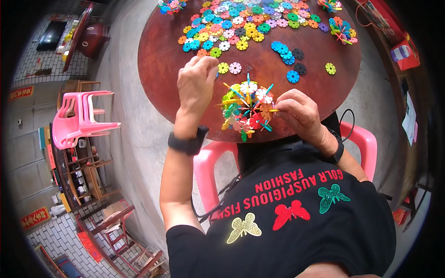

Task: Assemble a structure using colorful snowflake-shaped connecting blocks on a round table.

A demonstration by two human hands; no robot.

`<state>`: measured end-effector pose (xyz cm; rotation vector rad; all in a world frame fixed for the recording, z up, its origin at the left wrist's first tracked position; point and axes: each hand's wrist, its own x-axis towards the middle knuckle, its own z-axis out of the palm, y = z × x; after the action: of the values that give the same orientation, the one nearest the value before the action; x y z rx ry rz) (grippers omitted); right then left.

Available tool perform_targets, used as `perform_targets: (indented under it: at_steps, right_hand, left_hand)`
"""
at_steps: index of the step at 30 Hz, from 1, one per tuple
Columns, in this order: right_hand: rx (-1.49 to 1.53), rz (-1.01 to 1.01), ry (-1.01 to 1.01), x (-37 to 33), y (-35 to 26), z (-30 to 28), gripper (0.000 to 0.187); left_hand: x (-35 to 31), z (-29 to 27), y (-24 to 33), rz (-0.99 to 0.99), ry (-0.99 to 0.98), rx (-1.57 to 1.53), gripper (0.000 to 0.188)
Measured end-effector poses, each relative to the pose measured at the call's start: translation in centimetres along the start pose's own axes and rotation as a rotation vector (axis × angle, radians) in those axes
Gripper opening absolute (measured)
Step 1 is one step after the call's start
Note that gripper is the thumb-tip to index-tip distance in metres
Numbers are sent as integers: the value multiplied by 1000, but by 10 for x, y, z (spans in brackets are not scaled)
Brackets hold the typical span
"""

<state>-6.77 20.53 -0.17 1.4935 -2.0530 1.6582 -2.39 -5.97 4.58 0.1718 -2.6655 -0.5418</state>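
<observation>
A round ball-like cluster of interlocking plastic snowflake discs (249, 109) stands near the table's front edge, in many colours. My right hand (300, 111) is at its right side, thumb and fingers pinched on a yellow disc that sticks out edge-on. My left hand (198, 78) is raised to the left of the cluster, apart from it, with fingers curled down. Its fingertips are partly hidden; a sliver of blue shows beside them, and I cannot tell whether they hold it. A yellow disc (223, 68) and a pink disc (235, 68) lie just right of that hand.
Loose discs (241, 32) spread over the far part of the round brown table (157, 60). Blue discs (292, 76) and black discs (300, 69) lie right of centre. Another finished cluster (342, 31) stands at the far right. Stacked pink chairs (76, 118) stand at left.
</observation>
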Motion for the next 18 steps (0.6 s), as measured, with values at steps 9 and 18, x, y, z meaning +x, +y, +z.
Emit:
perform_targets:
  at_steps: [9, 18]
  right_hand:
    - [-41, 6, -39, -1, -1, 1, 36]
    - [-141, 19, -49, -1, -5, 10, 46]
  left_hand:
    - [14, 63, -34, 61, -209, 89, 22]
    - [16, 66, -27, -23, -233, 48, 23]
